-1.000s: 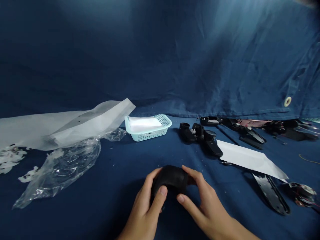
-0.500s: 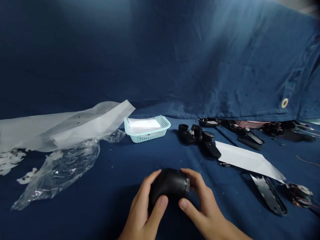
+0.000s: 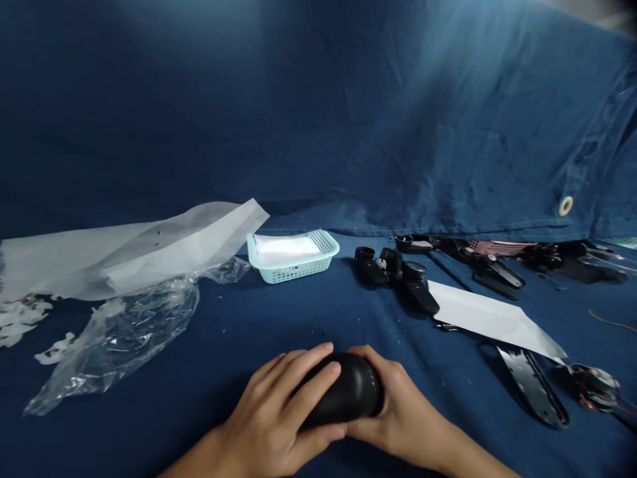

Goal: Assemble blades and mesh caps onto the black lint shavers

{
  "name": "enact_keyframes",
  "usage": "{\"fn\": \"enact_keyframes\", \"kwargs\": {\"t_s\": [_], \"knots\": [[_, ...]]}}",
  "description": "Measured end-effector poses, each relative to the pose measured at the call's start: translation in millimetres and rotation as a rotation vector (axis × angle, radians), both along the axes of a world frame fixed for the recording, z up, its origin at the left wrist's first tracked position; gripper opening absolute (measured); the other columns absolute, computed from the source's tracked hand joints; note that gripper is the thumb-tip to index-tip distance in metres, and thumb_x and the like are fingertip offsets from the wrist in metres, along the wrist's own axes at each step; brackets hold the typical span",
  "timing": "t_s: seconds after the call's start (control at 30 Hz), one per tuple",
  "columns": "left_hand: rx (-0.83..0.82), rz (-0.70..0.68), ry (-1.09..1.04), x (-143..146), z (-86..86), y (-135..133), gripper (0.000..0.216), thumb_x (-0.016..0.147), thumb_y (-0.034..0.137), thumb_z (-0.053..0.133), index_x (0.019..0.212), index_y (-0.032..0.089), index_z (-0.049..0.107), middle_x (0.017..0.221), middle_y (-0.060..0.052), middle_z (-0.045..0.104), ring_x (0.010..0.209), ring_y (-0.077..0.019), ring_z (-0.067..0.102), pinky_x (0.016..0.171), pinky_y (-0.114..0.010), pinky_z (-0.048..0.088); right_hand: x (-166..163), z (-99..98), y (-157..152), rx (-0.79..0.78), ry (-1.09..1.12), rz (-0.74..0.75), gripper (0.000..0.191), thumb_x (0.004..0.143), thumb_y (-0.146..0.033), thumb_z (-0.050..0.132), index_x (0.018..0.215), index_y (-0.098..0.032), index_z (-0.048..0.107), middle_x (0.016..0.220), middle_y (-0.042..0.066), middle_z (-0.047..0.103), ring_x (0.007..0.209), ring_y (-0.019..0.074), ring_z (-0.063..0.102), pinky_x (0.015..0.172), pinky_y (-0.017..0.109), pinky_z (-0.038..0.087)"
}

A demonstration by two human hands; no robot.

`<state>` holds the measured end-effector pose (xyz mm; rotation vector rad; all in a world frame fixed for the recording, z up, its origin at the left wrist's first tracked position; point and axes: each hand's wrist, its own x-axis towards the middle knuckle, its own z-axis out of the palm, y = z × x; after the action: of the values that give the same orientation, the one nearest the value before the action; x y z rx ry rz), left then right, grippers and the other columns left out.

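Observation:
A smooth, rounded black device housing [image 3: 348, 390] is held low over the blue cloth at the bottom centre. My left hand [image 3: 279, 405] wraps over its left side, fingers across the top and thumb along the near side. Around its right end closes my right hand [image 3: 393, 405], with the thumb at the front and fingers behind. Both palms hide much of the housing, and its ribbed ring is covered.
A light-blue basket [image 3: 298, 271] with white paper stands at the back. Clear plastic [image 3: 134, 332] and translucent sheeting [image 3: 179, 252] lie left. On the right are black device parts [image 3: 418, 292], white paper [image 3: 488, 318], an open shell [image 3: 540, 385] and a wired motor-like part [image 3: 597, 385].
My left hand has rolled over the top of the housing. The housing has turned, so its ribbed ring no longer shows, and both hands sit slightly lower.

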<state>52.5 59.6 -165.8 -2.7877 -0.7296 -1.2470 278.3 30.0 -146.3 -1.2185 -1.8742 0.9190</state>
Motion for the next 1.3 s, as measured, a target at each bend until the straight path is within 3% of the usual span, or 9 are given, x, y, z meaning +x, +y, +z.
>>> {"fn": "enact_keyframes", "kwargs": {"t_s": [0.2, 0.43, 0.7, 0.93, 1.07, 1.13, 1.3], "knots": [[0.015, 0.017, 0.006, 6.6, 0.3, -11.1, 0.062, 0.091, 0.044, 0.058, 0.147, 0.032, 0.035, 0.142, -0.011, 0.054, 0.119, -0.0309, 0.057, 0.097, -0.049, 0.047, 3.5, -7.5, 4.5, 0.179, -0.090, -0.034, 0.080, 0.055, -0.022, 0.082, 0.127, -0.025, 0.046, 0.110, 0.005, 0.066, 0.093, 0.0253, 0.066, 0.081, 0.037, 0.053], [0.040, 0.074, 0.044, 9.1, -1.3, -18.2, 0.061, 0.093, 0.042, 0.056, 0.148, 0.031, 0.032, 0.140, -0.012, 0.055, 0.121, -0.0313, 0.056, 0.096, -0.050, 0.048, 3.0, -10.3, 3.7, 0.202, -0.100, -0.034, 0.048, 0.055, -0.027, 0.080, 0.098, -0.020, 0.059, 0.085, 0.003, 0.065, 0.071, 0.0207, 0.064, 0.067, 0.032, 0.051], [0.145, 0.053, 0.148, 4.7, -3.8, -13.3, 0.067, 0.091, 0.037, 0.057, 0.150, 0.018, 0.030, 0.141, -0.021, 0.050, 0.120, -0.0337, 0.055, 0.089, -0.051, 0.054, -4.5, -15.7, 0.6, 0.218, -0.043, -0.111, 0.046, 0.054, -0.031, 0.081, 0.092, -0.020, 0.058, 0.084, 0.005, 0.069, 0.072, 0.0244, 0.067, 0.066, 0.035, 0.052], [0.136, 0.092, 0.141, 7.0, -7.6, -14.1, 0.068, 0.092, 0.038, 0.056, 0.151, 0.020, 0.027, 0.140, -0.020, 0.052, 0.118, -0.0343, 0.058, 0.087, -0.052, 0.055, -7.1, -21.1, 0.0, 0.247, -0.040, -0.147, 0.047, 0.058, -0.041, 0.080, 0.093, -0.020, 0.057, 0.080, 0.005, 0.068, 0.067, 0.0229, 0.065, 0.064, 0.035, 0.052], [0.061, 0.191, 0.081, 16.1, -7.8, -17.7, 0.067, 0.092, 0.037, 0.056, 0.151, 0.020, 0.028, 0.136, -0.018, 0.057, 0.111, -0.0324, 0.063, 0.083, -0.048, 0.058, -6.5, -22.8, 5.6, 0.280, -0.041, -0.201, 0.048, 0.061, -0.039, 0.078, 0.098, -0.017, 0.056, 0.078, 0.006, 0.066, 0.064, 0.0218, 0.062, 0.060, 0.034, 0.049], [0.043, 0.231, 0.046, 19.5, -7.7, -18.9, 0.066, 0.093, 0.036, 0.056, 0.151, 0.021, 0.029, 0.136, -0.017, 0.057, 0.110, -0.0322, 0.064, 0.082, -0.047, 0.058, -5.0, -19.4, 9.1, 0.266, -0.023, -0.175, 0.045, 0.061, -0.036, 0.077, 0.097, -0.017, 0.057, 0.078, 0.005, 0.065, 0.066, 0.0213, 0.062, 0.061, 0.033, 0.049], [0.054, 0.166, 0.071, 15.3, -6.9, -16.7, 0.067, 0.093, 0.039, 0.056, 0.151, 0.019, 0.029, 0.137, -0.017, 0.057, 0.110, -0.0328, 0.065, 0.083, -0.047, 0.059, -1.0, -4.9, 9.6, 0.138, -0.066, -0.066, 0.038, 0.053, -0.025, 0.079, 0.083, -0.019, 0.055, 0.072, -0.001, 0.060, 0.061, 0.0165, 0.056, 0.055, 0.027, 0.042]]}}
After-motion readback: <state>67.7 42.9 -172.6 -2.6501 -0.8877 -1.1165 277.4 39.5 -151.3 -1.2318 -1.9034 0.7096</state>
